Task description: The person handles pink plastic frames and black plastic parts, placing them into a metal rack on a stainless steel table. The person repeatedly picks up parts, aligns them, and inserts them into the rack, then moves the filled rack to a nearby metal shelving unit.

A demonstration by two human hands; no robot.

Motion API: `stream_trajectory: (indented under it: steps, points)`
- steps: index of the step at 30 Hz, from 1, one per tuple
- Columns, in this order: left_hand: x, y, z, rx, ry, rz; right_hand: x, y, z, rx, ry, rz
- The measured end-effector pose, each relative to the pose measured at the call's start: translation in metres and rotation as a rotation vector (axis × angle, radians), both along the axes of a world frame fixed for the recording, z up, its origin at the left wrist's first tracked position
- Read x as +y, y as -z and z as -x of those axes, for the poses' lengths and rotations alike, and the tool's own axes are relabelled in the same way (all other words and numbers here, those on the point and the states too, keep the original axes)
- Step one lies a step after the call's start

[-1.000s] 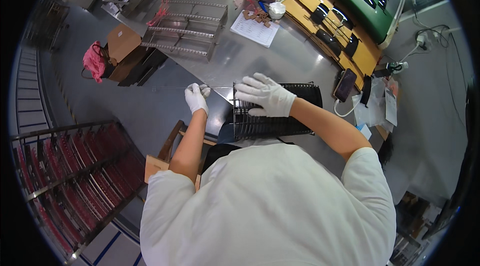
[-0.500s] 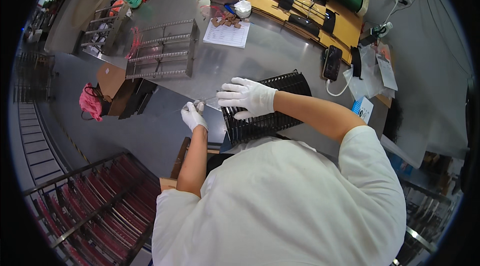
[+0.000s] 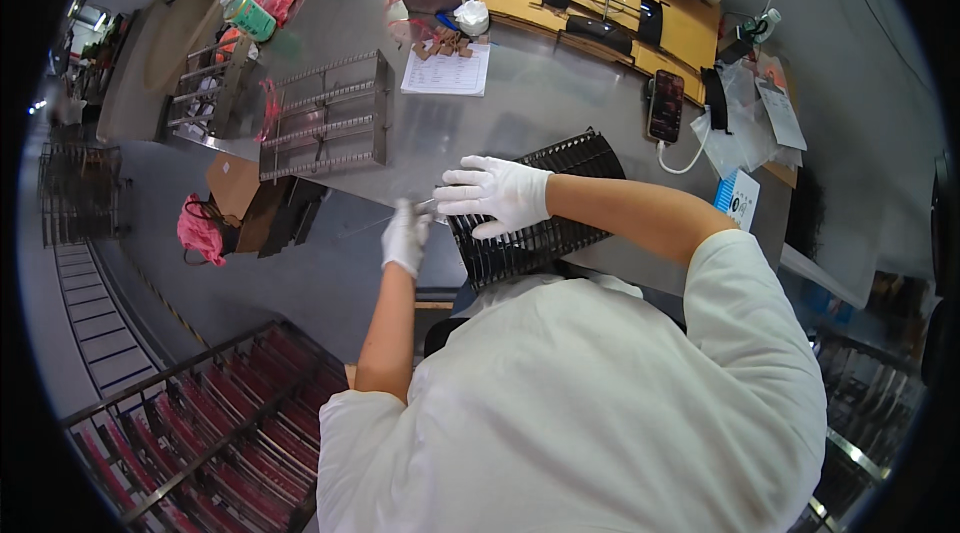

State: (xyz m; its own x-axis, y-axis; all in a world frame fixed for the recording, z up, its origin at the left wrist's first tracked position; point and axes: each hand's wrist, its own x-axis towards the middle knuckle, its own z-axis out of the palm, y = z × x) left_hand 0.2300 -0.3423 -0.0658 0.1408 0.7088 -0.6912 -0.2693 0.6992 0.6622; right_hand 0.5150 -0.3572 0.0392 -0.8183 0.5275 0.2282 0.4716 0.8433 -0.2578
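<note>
- Black slotted tray [image 3: 545, 223] sits on the steel table [image 3: 520, 103] near its front edge, right in front of the person, so everything below is placed off that tray.
- Far left of the tray, below table level: a red rack [image 3: 215, 433] of slotted shelves and a pink bag [image 3: 200, 233] on the floor.
- Up-left of the tray, a bare metal rack [image 3: 325, 113] lies flat on the table, likely kept handy within reach.
- Just left of the tray, the left hand [image 3: 405, 236] in a white glove pinches a thin, pale strip [image 3: 425, 204]; grip looks narrow, fingers closed on it. Pretty blurry, so what the strip is can't be told.
- On the tray's left end, the right hand [image 3: 492, 195] lies flat with fingers spread, holding nothing, seemingly steadying the tray.
- The person's white shirt hides the tray's near edge.
- Up-right of the tray: a phone [image 3: 666, 105] on a cable.
</note>
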Motion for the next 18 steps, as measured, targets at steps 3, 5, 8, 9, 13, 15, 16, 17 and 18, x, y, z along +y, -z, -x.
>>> stream_trajectory:
  steps: [3,5,8,9,13,15,16,17,18]
  points:
    - [0.019,0.049,0.088,-0.24,-0.463,-0.107,-0.001,-0.002,0.004,0.031,-0.014,-0.019]
    - [0.021,0.03,0.046,-0.08,-0.232,-0.151,-0.003,0.003,0.002,0.052,0.021,-0.013]
    - [0.01,0.034,0.013,-0.1,-0.182,-0.066,0.0,-0.019,-0.006,0.022,0.019,0.03]
    - [0.009,0.037,0.016,-0.118,-0.183,-0.01,0.003,-0.022,-0.017,0.073,0.113,0.0]
    - [0.01,0.021,0.068,-0.266,-0.222,-0.09,0.003,-0.032,-0.1,-0.116,0.598,-0.182]
    - [0.009,0.021,0.067,-0.132,-0.374,-0.193,-0.006,0.0,-0.123,-0.234,0.603,-0.205]
    - [0.007,0.02,0.061,-0.096,-0.306,-0.225,-0.004,0.001,-0.122,-0.238,0.594,-0.089]
    - [0.005,0.019,0.046,-0.063,-0.234,-0.257,-0.001,-0.001,-0.118,-0.242,0.586,0.026]
    - [0.004,0.005,0.019,0.022,-0.212,-0.235,0.001,-0.001,-0.118,-0.246,0.58,0.141]
